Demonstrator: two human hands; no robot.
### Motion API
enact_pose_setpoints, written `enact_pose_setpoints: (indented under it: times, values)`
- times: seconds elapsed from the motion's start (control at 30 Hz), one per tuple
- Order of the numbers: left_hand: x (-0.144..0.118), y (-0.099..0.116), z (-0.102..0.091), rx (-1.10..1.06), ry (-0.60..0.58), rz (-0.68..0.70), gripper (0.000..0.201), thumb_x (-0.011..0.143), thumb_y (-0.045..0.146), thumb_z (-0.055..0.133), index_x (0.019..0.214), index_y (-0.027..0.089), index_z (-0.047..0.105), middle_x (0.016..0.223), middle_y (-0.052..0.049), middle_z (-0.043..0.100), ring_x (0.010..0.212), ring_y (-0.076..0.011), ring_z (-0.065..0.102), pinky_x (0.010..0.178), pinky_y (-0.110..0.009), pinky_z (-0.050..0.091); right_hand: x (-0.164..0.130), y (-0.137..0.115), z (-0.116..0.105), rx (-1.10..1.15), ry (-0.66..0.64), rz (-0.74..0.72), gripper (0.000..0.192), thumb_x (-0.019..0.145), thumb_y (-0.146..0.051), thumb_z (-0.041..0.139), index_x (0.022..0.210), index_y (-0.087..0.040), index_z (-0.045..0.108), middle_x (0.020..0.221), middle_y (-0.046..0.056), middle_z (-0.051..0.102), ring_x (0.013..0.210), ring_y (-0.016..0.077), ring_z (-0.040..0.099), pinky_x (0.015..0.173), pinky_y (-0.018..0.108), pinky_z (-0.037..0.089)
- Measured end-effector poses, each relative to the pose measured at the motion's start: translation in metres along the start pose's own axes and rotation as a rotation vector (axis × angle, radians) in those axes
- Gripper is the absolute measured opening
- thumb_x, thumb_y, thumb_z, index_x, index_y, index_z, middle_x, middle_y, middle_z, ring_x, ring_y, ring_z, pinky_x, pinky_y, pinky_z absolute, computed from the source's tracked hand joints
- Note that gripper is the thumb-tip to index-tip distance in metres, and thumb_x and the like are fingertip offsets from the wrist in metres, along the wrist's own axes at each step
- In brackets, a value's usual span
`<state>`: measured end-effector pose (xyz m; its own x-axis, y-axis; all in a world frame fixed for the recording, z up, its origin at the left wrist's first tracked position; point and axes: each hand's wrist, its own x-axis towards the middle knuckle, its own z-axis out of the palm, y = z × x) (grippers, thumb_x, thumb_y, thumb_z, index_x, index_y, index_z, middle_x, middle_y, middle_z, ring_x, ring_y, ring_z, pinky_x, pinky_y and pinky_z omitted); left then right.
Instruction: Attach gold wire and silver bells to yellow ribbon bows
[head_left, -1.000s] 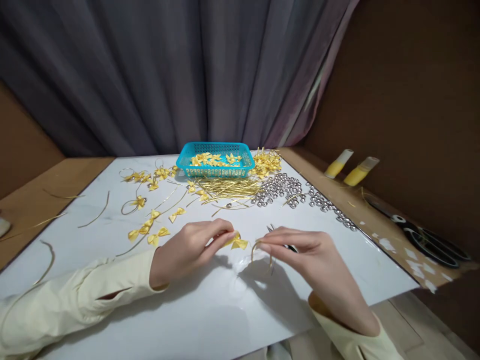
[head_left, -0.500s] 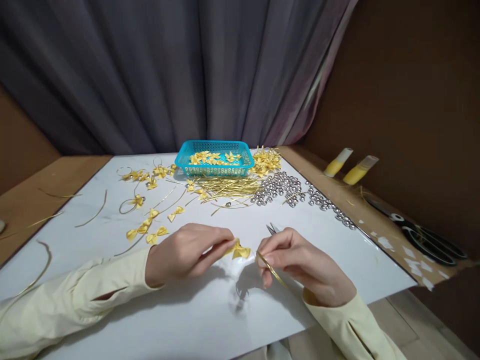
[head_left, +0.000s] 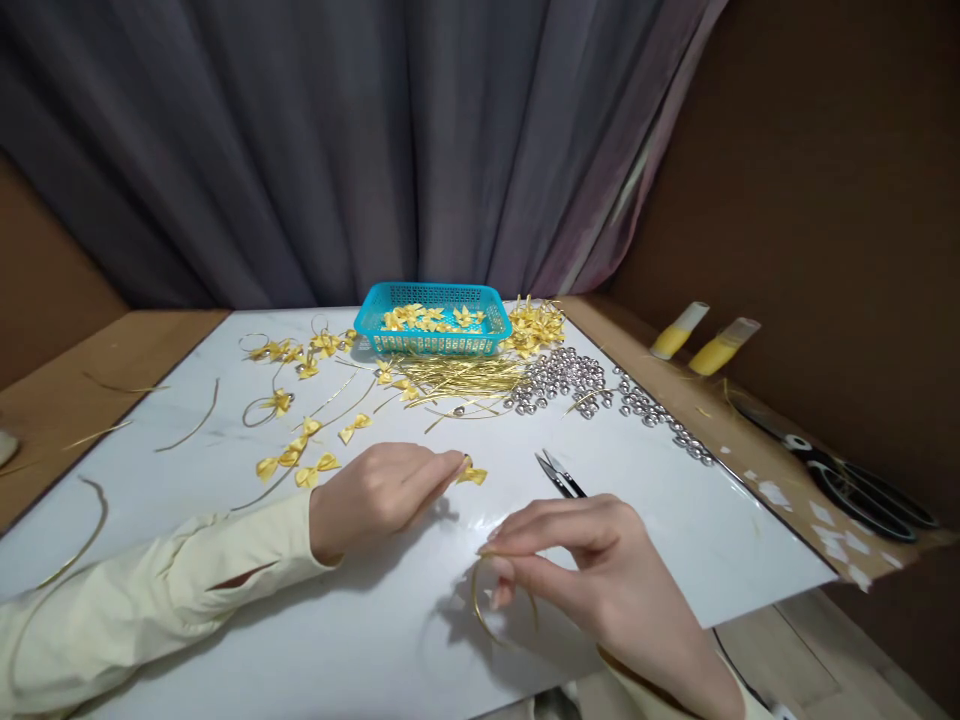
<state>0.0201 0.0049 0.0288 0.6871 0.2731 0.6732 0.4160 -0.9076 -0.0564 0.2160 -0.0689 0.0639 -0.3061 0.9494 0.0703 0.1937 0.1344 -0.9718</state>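
My left hand (head_left: 386, 495) hovers over the white board with its fingers pinched on a yellow ribbon bow (head_left: 472, 475). The bow's left part is hidden by the fingertips. Closer to the board's front edge, my right hand (head_left: 600, 565) pinches a gold cord (head_left: 477, 605) between thumb and index finger, and the cord curves down in a loop. Black-handled thread snips (head_left: 559, 474) lie just beyond the right hand, blades apart. Several loose yellow bows (head_left: 318, 468) rest on the board left of my left hand.
A blue basket (head_left: 433, 345) of yellow bows stands at the back. In front lie gold cords (head_left: 457, 376), with silver beads (head_left: 562, 380) to their right and a bow pile (head_left: 537, 328) behind. Large scissors (head_left: 855, 485) and two yellow-filled bottles (head_left: 724, 347) are at the right.
My right hand has moved toward me and turned, so the gold cord now hangs as a loop and the snips show more. The left hand and bow have shifted slightly.
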Motion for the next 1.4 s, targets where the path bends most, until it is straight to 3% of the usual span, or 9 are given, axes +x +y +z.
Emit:
enact_pose_setpoints:
  times: [0.2, 0.4, 0.57, 0.7, 0.77, 0.87, 0.93, 1.13, 1.4]
  values:
    - [0.002, -0.006, 0.003, -0.064, -0.042, 0.036, 0.013, 0.093, 0.015, 0.042, 0.092, 0.014, 0.054, 0.058, -0.002, 0.061, 0.051, -0.0139, 0.056, 0.051, -0.025, 0.042, -0.005, -0.007, -0.018, -0.111, 0.187, -0.307, 0.021, 0.075, -0.007, 0.065, 0.076, -0.025, 0.076, 0.063, 0.000, 0.070, 0.065, 0.0157, 0.066, 0.070, 0.026, 0.054]
    - [-0.002, -0.006, 0.008, -0.125, -0.028, -0.144, 0.013, 0.092, 0.016, 0.045, 0.089, 0.014, 0.057, 0.067, -0.004, 0.066, 0.058, -0.0140, 0.061, 0.058, -0.024, 0.047, -0.013, 0.003, 0.012, -0.074, -0.260, -0.122, 0.025, 0.076, -0.007, 0.061, 0.080, -0.026, 0.077, 0.073, 0.000, 0.072, 0.069, 0.0154, 0.068, 0.065, 0.022, 0.055]
    - [0.002, -0.004, 0.005, -0.247, 0.016, -0.432, 0.011, 0.090, 0.021, 0.050, 0.087, 0.016, 0.059, 0.074, -0.001, 0.071, 0.057, -0.0099, 0.064, 0.054, -0.017, 0.048, -0.007, 0.022, 0.034, -0.192, -0.245, -0.107, 0.022, 0.081, -0.011, 0.058, 0.086, -0.023, 0.076, 0.079, 0.001, 0.073, 0.074, 0.0145, 0.068, 0.067, 0.020, 0.053]
    - [0.007, -0.008, 0.004, -0.415, 0.053, -0.654, 0.011, 0.089, 0.025, 0.052, 0.085, 0.017, 0.059, 0.066, 0.002, 0.070, 0.056, -0.0096, 0.065, 0.047, -0.014, 0.047, -0.009, 0.013, -0.001, -0.433, -0.303, -0.220, 0.023, 0.087, -0.016, 0.055, 0.086, -0.026, 0.075, 0.073, -0.002, 0.072, 0.065, 0.0133, 0.067, 0.091, 0.032, 0.045]
    - [0.008, -0.011, 0.006, -0.443, 0.086, -0.685, 0.012, 0.089, 0.025, 0.053, 0.084, 0.016, 0.059, 0.062, 0.002, 0.069, 0.056, -0.0103, 0.066, 0.049, -0.015, 0.048, -0.016, 0.001, -0.027, -0.597, -0.233, -0.331, 0.022, 0.087, -0.019, 0.055, 0.088, -0.030, 0.074, 0.074, -0.002, 0.073, 0.075, 0.0175, 0.069, 0.096, 0.037, 0.042]
    - [0.004, -0.012, 0.010, -0.405, 0.119, -0.659, 0.011, 0.089, 0.023, 0.053, 0.085, 0.016, 0.060, 0.062, 0.002, 0.069, 0.056, -0.0100, 0.065, 0.051, -0.016, 0.049, -0.025, -0.018, -0.055, -0.723, -0.074, -0.460, 0.018, 0.085, -0.025, 0.058, 0.091, -0.033, 0.073, 0.073, 0.000, 0.073, 0.086, 0.0237, 0.068, 0.085, 0.037, 0.047]
    - [0.001, -0.008, 0.013, -0.362, 0.137, -0.592, 0.011, 0.089, 0.022, 0.053, 0.084, 0.016, 0.060, 0.067, 0.000, 0.070, 0.056, -0.0096, 0.065, 0.053, -0.016, 0.049, -0.022, -0.023, -0.058, -0.702, 0.001, -0.415, 0.015, 0.083, -0.026, 0.060, 0.085, -0.032, 0.074, 0.074, 0.002, 0.073, 0.081, 0.0233, 0.068, 0.071, 0.033, 0.050]
    - [-0.006, 0.011, 0.015, -0.304, 0.200, -0.339, 0.011, 0.090, 0.019, 0.052, 0.084, 0.016, 0.061, 0.074, -0.003, 0.073, 0.062, -0.0119, 0.068, 0.061, -0.019, 0.054, 0.024, -0.008, -0.024, -0.536, -0.071, -0.105, 0.017, 0.076, -0.014, 0.063, 0.066, -0.024, 0.073, 0.072, 0.001, 0.073, 0.068, 0.0185, 0.065, 0.072, 0.032, 0.047]
    - [-0.006, 0.017, 0.014, -0.365, 0.128, -0.400, 0.012, 0.091, 0.019, 0.048, 0.088, 0.016, 0.059, 0.075, -0.002, 0.071, 0.063, -0.0110, 0.066, 0.059, -0.019, 0.052, 0.037, 0.000, -0.015, -0.598, 0.009, -0.102, 0.018, 0.074, -0.009, 0.063, 0.071, -0.023, 0.074, 0.073, 0.000, 0.073, 0.068, 0.0183, 0.063, 0.072, 0.033, 0.043]
